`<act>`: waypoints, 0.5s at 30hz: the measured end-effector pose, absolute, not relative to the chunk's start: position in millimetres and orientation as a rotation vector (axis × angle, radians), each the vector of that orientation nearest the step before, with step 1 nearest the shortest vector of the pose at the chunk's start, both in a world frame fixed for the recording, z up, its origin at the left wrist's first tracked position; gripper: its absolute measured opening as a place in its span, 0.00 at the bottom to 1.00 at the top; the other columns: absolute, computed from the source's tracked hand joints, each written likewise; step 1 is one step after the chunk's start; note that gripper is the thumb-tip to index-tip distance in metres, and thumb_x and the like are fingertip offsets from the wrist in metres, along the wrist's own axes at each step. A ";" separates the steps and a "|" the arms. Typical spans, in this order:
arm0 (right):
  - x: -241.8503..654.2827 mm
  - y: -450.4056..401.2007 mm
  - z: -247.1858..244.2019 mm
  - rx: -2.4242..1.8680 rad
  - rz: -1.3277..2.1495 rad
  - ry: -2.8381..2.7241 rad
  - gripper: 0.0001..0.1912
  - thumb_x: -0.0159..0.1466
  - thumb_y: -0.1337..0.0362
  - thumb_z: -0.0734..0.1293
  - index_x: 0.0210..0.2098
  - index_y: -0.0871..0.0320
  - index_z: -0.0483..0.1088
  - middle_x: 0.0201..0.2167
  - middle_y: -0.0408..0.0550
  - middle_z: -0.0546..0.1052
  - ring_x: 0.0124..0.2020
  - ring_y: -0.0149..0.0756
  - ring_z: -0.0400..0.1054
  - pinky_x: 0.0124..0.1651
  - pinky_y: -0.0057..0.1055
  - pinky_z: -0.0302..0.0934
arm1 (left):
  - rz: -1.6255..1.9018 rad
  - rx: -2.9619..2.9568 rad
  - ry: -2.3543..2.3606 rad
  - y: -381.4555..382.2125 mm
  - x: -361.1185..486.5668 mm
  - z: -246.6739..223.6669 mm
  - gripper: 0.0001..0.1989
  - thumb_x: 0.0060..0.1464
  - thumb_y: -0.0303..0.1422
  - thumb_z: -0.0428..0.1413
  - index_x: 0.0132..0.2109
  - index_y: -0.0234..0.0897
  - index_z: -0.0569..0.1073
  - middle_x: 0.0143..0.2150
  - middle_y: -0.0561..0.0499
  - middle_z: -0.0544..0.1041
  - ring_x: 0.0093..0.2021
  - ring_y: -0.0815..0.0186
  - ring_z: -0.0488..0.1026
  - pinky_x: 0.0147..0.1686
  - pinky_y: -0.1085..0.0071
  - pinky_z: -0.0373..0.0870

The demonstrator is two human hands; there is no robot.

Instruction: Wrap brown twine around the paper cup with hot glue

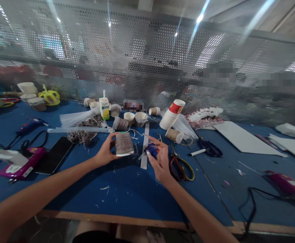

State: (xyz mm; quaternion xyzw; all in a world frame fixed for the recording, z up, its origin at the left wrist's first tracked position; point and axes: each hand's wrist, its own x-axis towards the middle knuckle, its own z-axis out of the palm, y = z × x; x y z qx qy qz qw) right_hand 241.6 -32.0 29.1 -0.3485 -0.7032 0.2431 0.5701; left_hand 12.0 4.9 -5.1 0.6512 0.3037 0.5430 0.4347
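Note:
My left hand [108,148] is wrapped round the side of a paper cup [124,144] wound with grey-brown cord, held above the blue table. My right hand [160,161] grips a small blue glue gun [152,150], partly hidden by the fingers, with its tip pointing towards the cup. Beneath it lies a white paper strip [144,162]. Just behind the hands stand a cord-wrapped cup [120,124] lying tilted and white-rimmed cups [140,118]. Scissors with red and yellow handles [188,172] lie to the right of my right hand.
A cord tangle [85,130], drink carton [104,108] and phone [56,155] lie left, near a purple power strip [33,162] and another blue glue gun [30,126]. Stacked cups [169,118], dark-handled scissors [210,148], white sheets [243,138] and a purple tool [289,185] are right. A perforated screen [147,44] stands behind.

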 end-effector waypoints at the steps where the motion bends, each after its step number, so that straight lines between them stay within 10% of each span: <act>1: 239.9 -33.4 29.3 -0.776 0.576 -1.743 0.20 0.61 0.63 0.65 0.50 0.52 0.55 0.61 0.55 0.62 0.64 0.44 0.56 0.62 0.48 0.53 | 1.335 1.618 0.755 4.7 11.9 -4.9 0.41 0.35 0.34 0.70 0.54 0.40 0.59 0.55 0.41 0.68 0.55 0.56 0.71 0.57 0.58 0.66; 5: 234.1 -35.8 28.8 -0.715 0.468 -2.029 0.33 0.56 0.65 0.71 0.52 0.51 0.47 0.66 0.63 0.53 0.69 0.48 0.45 0.65 0.54 0.48 | 1.260 1.640 0.714 3.8 11.9 -3.3 0.42 0.33 0.33 0.71 0.55 0.40 0.60 0.60 0.39 0.64 0.60 0.51 0.67 0.61 0.54 0.63; 15: 235.5 -28.7 17.9 -0.813 0.380 -2.135 0.26 0.60 0.59 0.70 0.46 0.49 0.48 0.63 0.60 0.62 0.66 0.48 0.50 0.61 0.56 0.53 | 1.067 1.805 0.577 -3.1 9.2 5.9 0.48 0.36 0.34 0.70 0.63 0.41 0.56 0.66 0.36 0.59 0.64 0.47 0.62 0.62 0.51 0.62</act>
